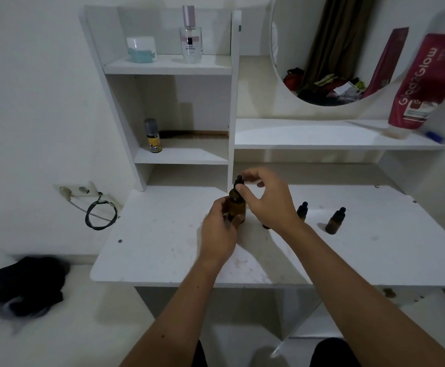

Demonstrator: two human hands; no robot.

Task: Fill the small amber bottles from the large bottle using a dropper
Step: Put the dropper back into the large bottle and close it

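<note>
Left hand (220, 229) gripped large amber bottle (236, 206) upright on white desk (163, 247). Right hand (267, 201) above it, fingers (245, 193) pinching black dropper cap (239, 181) at bottle's neck. 2 small amber bottles (333, 221) with black dropper tops stood just right of right hand, 1 (302, 209) partly hidden behind wrist. Shelf (168, 64) behind carried perfume bottle (191, 35) and jar (141, 49).

Large amber bottle (236, 206) upright on white desk (163, 234), black dropper cap (239, 180) on top, partly hidden by hands; two small amber bottles (301, 211) (335, 221) with black dropper caps stand upright to its right, apart.
</note>
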